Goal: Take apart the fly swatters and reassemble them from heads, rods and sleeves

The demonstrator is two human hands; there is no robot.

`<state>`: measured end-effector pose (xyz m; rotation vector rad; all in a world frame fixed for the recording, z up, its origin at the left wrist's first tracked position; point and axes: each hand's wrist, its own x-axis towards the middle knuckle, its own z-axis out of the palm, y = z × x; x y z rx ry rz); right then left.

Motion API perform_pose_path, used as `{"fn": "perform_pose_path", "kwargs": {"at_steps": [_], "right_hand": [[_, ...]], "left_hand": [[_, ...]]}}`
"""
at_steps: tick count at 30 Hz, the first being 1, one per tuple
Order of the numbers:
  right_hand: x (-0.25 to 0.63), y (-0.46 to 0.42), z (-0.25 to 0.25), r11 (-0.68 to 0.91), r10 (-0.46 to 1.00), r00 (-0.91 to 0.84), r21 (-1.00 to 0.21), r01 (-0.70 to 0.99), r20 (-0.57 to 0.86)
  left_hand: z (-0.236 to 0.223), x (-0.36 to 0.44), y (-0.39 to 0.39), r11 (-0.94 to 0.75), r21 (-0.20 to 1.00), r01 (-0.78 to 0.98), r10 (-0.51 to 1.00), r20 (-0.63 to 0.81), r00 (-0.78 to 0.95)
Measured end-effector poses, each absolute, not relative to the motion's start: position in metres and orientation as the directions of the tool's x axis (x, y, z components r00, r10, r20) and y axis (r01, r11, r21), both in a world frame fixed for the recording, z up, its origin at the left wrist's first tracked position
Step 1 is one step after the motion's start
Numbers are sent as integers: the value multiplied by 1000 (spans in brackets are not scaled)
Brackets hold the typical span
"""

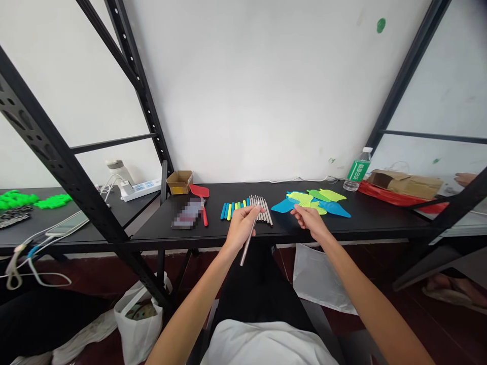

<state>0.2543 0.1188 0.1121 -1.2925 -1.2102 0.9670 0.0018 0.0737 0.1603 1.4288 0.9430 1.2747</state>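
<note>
My left hand (242, 223) is closed round a thin silver metal tube (247, 248), which slants down toward me past the table edge. Just behind it lie a row of similar metal tubes (265, 209) and a row of short blue and yellow-green handle grips (228, 210). My right hand (309, 219) pinches the edge of a blue leaf-shaped fly swatter head (282, 205). Close by is a loose pile of swatter heads, with yellow-green ones (333, 194) and another blue one (337, 208). My right fingertips partly overlap the pile.
On the black table (304, 235) lie a red fly swatter (200, 190), a blurred-out phone (188, 214) and a small cardboard box (180, 181). A water bottle (357, 170) stands at right beside red plastic (403, 196). Black shelf posts (68, 147) flank me.
</note>
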Motion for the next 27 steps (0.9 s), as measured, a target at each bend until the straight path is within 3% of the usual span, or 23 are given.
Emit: {"fn": "perform_pose_path", "kwargs": {"at_steps": [5,9,11,14,17,19,22,27], "right_hand": [[267,121,113,80,952,294,-996,42,88],[262,118,118,70,959,273,-997,44,80],[253,111,123,85,982,161,-992,91,99],[237,94,137,107,977,-203,-970,220,62],[222,76,149,167,798,-598,-926,338,-74],[215,69,152,208,649,-746,-909,362,-149],[212,68,150,215,564,-808,-915,341,-168],[223,86,132,146,783,-619,-954,262,-50]], "left_hand": [[158,6,73,-250,968,-23,951,250,181],[157,7,73,-267,963,-35,946,269,180],[157,8,73,-272,962,-36,945,274,179],[158,8,74,-278,959,-47,947,282,154],[157,7,76,-284,955,-82,954,291,78],[156,5,79,-291,952,-92,956,294,19],[150,0,85,-285,956,-68,959,284,-22],[144,-5,95,-187,980,68,982,185,27]]}}
